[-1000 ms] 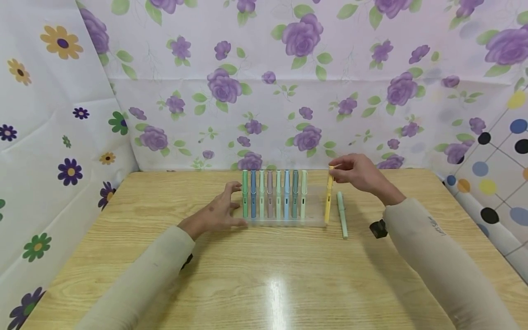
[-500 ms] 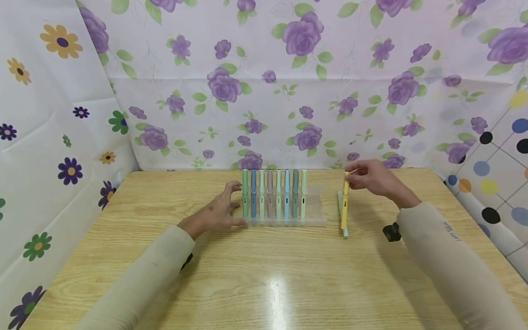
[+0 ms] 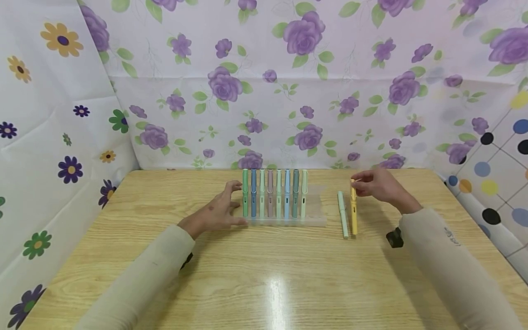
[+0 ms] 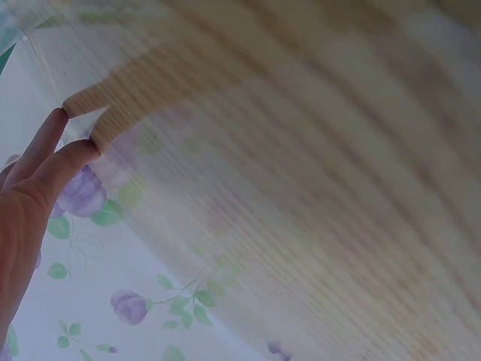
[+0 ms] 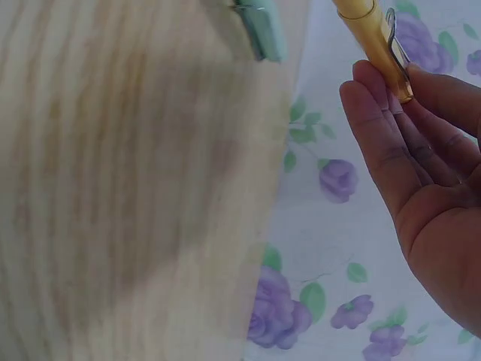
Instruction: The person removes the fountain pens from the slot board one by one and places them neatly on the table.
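My right hand (image 3: 378, 185) pinches a yellow pen (image 3: 354, 211) by its clip end. The pen stands nearly upright, just right of a pale green pen (image 3: 343, 216) that lies on the table. In the right wrist view the yellow pen (image 5: 373, 34) sits between thumb and fingertips, clip outward. Several capped pens, from green (image 3: 245, 195) to pale yellow-green (image 3: 304, 195), stand in a row in a clear pen rack (image 3: 316, 208). My left hand (image 3: 218, 211) holds the rack's left end, thumb at the front corner and fingers toward the back.
The wooden table (image 3: 231, 275) ends at a flowered cloth wall (image 3: 185, 82) behind the rack. More patterned cloth hangs at the left (image 3: 37, 183) and right. Bare rack space lies right of the last standing pen.
My right hand has carried the yellow pen rightward from the rack's right end, over the lying pale green pen, and lowered it on the far side. My left hand has stayed put.
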Demonstrator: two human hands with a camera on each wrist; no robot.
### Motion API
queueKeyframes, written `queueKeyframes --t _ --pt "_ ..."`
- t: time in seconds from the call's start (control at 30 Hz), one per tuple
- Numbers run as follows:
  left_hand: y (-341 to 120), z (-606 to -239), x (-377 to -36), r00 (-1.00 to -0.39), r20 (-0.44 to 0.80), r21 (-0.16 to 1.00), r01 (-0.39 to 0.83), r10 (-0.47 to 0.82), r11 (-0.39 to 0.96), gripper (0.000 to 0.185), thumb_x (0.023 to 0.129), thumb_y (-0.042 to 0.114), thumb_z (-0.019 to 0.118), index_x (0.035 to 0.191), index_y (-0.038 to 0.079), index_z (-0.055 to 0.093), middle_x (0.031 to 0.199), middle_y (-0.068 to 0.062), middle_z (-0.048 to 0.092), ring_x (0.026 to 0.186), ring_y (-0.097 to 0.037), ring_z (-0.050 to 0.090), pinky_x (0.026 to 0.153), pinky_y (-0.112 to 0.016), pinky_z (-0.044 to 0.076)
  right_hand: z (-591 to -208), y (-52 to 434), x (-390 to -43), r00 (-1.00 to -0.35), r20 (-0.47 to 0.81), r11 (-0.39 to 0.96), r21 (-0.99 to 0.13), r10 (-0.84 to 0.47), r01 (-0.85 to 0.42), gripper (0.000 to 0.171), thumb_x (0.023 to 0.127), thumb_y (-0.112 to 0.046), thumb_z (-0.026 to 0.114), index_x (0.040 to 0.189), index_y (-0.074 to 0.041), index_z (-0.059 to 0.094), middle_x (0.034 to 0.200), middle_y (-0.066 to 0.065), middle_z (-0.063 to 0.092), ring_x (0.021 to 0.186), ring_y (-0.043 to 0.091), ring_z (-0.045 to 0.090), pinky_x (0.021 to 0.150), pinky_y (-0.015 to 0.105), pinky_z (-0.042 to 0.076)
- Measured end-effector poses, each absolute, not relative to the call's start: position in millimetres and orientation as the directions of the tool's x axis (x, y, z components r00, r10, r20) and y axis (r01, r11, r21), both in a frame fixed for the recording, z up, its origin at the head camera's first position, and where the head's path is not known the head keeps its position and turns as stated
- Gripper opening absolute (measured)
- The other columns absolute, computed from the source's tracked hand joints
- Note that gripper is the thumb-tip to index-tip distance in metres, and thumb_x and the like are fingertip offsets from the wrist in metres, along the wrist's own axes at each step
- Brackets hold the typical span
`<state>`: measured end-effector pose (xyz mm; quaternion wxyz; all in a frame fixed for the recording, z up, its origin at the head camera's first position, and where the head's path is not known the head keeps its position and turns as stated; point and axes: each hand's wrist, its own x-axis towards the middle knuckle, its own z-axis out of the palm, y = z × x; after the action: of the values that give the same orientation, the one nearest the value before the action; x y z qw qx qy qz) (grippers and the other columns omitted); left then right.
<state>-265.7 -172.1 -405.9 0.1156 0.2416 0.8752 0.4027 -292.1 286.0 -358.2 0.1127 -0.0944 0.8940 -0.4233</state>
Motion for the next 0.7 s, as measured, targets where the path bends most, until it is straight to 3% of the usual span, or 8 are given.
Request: queueKeyframes --t 0.37,0.7 --pt "-173 -406 -265 -0.859 -0.003 0.757 0.333 0.512 0.563 0.101 0.083 0.017 0.084 0.15 0.014 0.009 0.16 -0.017 0.019 0.128 -0.044 0.052 0.106 -0.053 0.042 -383 293 -301 -0.949 -0.205 0.625 -0.78 -0.238 0.012 0.047 0.102 -0.019 0.061 0.135 0.013 0.052 0.116 0.024 0.066 0.099 0.031 0.07 0.086 0.04 0.058" --pt "-172 -404 -264 -0.861 -0.018 0.762 0.317 0.508 0.565 0.099 0.083 0.016 0.084 0.149 0.016 0.01 0.16 -0.018 0.018 0.129 -0.044 0.05 0.106 -0.053 0.042 -393 287 -307 -0.943 -0.24 0.678 -0.734 -0.23 0.021 0.038 0.101 -0.014 0.061 0.126 0.014 0.057 0.098 0.015 0.07 0.084 0.02 0.069 0.074 0.034 0.059"
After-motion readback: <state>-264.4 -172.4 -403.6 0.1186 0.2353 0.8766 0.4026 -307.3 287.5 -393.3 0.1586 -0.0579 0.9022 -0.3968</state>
